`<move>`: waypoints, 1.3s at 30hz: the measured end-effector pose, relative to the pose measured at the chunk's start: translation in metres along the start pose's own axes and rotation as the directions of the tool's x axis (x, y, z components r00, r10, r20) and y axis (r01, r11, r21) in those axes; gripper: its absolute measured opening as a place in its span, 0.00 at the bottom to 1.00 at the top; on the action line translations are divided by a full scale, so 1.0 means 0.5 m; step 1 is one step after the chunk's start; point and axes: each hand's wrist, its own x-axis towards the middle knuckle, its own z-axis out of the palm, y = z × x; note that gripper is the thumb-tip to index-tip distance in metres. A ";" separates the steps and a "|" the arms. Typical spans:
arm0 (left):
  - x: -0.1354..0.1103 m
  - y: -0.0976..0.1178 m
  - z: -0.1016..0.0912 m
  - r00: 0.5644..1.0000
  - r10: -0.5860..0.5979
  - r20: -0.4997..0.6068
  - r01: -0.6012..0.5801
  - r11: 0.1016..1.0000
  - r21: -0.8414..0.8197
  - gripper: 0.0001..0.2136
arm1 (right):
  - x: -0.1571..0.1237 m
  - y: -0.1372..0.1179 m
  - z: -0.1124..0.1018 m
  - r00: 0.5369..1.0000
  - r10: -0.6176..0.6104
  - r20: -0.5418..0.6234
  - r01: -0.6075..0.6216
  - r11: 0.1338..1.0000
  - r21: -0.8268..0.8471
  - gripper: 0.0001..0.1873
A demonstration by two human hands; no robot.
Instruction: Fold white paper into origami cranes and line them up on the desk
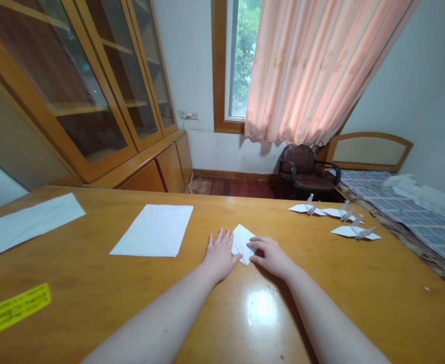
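A small white folded paper, shaped like a diamond with a crease down its middle, lies on the wooden table between my hands. My left hand rests flat along its left side, fingers spread and thumb near the lower corner. At the right edge, my right hand has curled fingers and thumb on the paper, gripping its side. Three folded paper cranes, among them a front crane, a left crane and a middle crane, stand at the right back of the table.
A stack of white sheets lies left of my hands, with a long white paper farther left. A yellow label is at the left front. Beyond the table are a glass-door cabinet, an armchair and a bed.
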 end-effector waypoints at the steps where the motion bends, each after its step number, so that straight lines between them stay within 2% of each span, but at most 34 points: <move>1: 0.002 -0.001 -0.002 1.000 -0.008 0.004 0.008 1.000 -0.004 0.35 | 0.000 0.000 0.001 1.000 -0.004 0.003 0.004 1.000 -0.012 0.19; 4: 0.005 -0.002 -0.011 1.000 0.011 -0.020 -0.012 0.999 -0.041 0.32 | 0.001 0.003 0.006 1.000 0.001 0.003 -0.001 0.998 -0.056 0.20; 8: 0.001 0.002 -0.026 0.987 0.112 -0.113 -0.125 0.985 -0.116 0.21 | 0.000 0.007 0.010 1.000 0.013 -0.003 -0.013 0.997 -0.079 0.19; 11: -0.005 0.008 -0.032 0.982 0.151 -0.111 -0.167 0.974 -0.151 0.16 | 0.001 0.007 0.006 0.999 0.002 -0.041 -0.004 0.999 -0.054 0.15; 15: -0.010 0.009 -0.031 0.985 0.153 -0.075 -0.163 0.975 -0.148 0.22 | 0.004 0.011 0.007 0.994 0.002 -0.105 0.005 0.998 0.065 0.11; 19: -0.006 0.000 -0.026 0.992 0.124 0.015 -0.121 0.984 -0.128 0.28 | 0.008 0.024 0.018 0.986 0.008 -0.167 0.026 0.980 0.199 0.14; 22: -0.001 -0.007 -0.021 0.993 0.097 0.063 -0.090 0.991 -0.102 0.27 | 0.009 0.032 0.025 0.981 0.008 -0.194 0.041 0.967 0.250 0.16; 27: 0.005 -0.011 -0.018 0.989 0.123 0.086 -0.112 0.986 -0.122 0.24 | 0.010 0.036 0.031 0.974 -0.005 -0.225 0.070 0.956 0.283 0.17; 34: -0.003 -0.009 -0.030 0.967 0.223 0.122 -0.197 0.961 -0.194 0.24 | 0.011 0.034 0.033 0.971 -0.046 -0.234 0.108 0.960 0.257 0.19; 37: -0.007 -0.006 -0.037 0.961 0.249 0.123 -0.219 0.952 -0.216 0.29 | 0.011 0.033 0.028 0.974 -0.084 -0.209 0.122 0.977 0.176 0.20; 39: -0.007 -0.004 -0.040 0.961 0.244 0.126 -0.213 0.951 -0.222 0.31 | 0.010 0.031 0.023 0.974 -0.113 -0.195 0.135 0.986 0.099 0.16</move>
